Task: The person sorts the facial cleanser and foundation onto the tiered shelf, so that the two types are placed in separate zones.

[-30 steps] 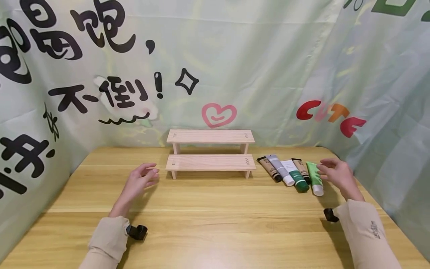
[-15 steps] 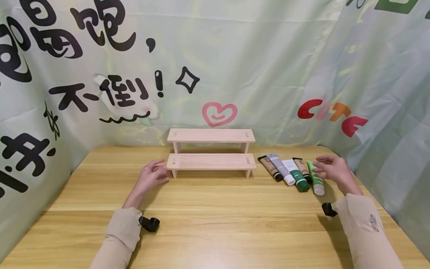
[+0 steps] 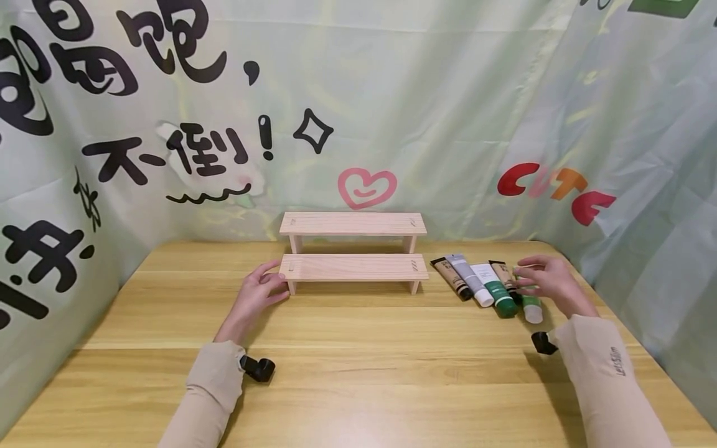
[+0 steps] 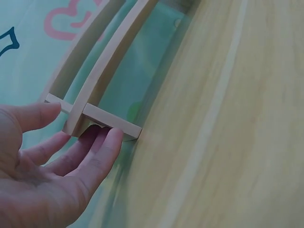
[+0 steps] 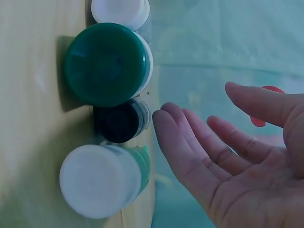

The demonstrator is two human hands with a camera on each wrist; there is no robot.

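A two-step wooden rack (image 3: pixel 353 267) stands at the back of the table. My left hand (image 3: pixel 259 297) is at the left end of its lower step. In the left wrist view, the fingertips (image 4: pixel 114 135) reach the step's side leg, and the thumb lies near the plank; whether they press on it is unclear. My right hand (image 3: pixel 551 285) hovers with loose fingers above a green tube (image 3: pixel 533 310), covering its upper part. Beside that lie a white-and-green tube (image 3: pixel 496 292), a lilac-grey tube (image 3: pixel 470 281) and two brown tubes with black caps, one at the left (image 3: pixel 450 278).
A printed cloth (image 3: pixel 448 93) hangs behind and along both sides of the wooden table (image 3: pixel 358 361). The rack's upper step (image 3: pixel 353 223) is close to the back cloth. Black cameras are strapped to both wrists, the left one (image 3: pixel 259 369) low over the table.
My left hand has moved right and slightly up to the rack's end. My right hand has shifted left, over the green tube. The rack and tubes stay in place.
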